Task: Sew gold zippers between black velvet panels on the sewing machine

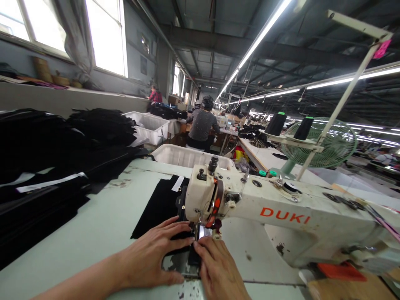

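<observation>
A piece of black fabric [159,206] lies flat on the pale green table and runs under the head of a cream sewing machine [281,218] marked DUKI. My left hand [153,254] lies flat on the fabric's near end, fingers spread toward the needle. My right hand [218,268] presses a narrow black strip [193,254] with its fingertips just in front of the presser foot. The needle itself is hidden behind the machine head.
Stacks of black fabric [46,166] fill the table's left side. White bins [184,156] stand behind the table. Two black thread cones [276,123] and a green fan [331,143] are at the right. A seated person [203,125] works ahead, back turned.
</observation>
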`<state>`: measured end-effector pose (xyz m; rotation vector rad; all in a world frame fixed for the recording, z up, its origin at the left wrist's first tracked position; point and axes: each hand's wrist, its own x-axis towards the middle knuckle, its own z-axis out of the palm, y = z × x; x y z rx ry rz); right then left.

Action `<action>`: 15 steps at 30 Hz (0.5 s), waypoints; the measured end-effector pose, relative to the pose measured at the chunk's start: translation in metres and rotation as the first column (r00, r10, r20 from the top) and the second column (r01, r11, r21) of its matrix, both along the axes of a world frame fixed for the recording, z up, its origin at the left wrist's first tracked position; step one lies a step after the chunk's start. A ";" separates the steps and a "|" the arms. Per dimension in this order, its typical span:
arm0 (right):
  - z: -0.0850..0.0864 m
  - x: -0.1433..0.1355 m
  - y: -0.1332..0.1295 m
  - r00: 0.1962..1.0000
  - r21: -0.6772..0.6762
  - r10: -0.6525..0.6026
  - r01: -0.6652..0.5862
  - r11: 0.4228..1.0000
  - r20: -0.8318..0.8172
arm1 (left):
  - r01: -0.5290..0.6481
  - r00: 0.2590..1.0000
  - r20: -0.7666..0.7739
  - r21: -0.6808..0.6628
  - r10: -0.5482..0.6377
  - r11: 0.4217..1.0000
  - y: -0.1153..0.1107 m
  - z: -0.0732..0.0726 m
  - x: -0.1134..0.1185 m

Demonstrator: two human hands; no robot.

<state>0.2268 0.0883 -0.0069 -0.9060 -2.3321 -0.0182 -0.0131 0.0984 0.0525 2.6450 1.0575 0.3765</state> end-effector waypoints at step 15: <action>-0.015 0.012 0.011 0.992 0.188 0.038 -0.061 0.980 0.122 | 0.081 0.994 0.081 -0.068 -0.075 0.994 0.000 0.001 0.000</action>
